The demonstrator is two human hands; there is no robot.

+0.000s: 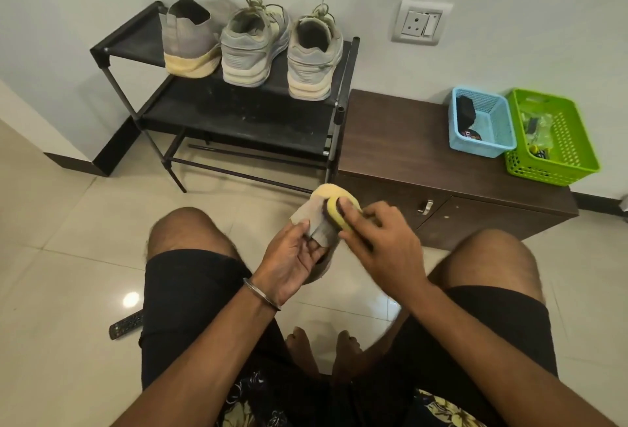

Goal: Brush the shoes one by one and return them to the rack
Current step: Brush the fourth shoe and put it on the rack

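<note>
My left hand (292, 256) grips a grey shoe with a yellowish sole (314, 214) by its collar, held between my knees with the toe pointing away. My right hand (380, 239) holds a yellow brush (343, 210) and presses it against the shoe's upper near the toe. On the top shelf of the black shoe rack (217, 113) stand three shoes, heels toward me: a matching grey shoe with a yellowish sole (188, 40) at the left and two grey laced sneakers (251, 49) (314, 56) to its right.
A dark wooden cabinet (407, 147) stands right of the rack. It carries a blue basket (482, 122) and a green basket (550, 137), both with small items inside. A remote control (125, 324) lies on the tiled floor by my left thigh. A wall socket (421, 22) is above the cabinet.
</note>
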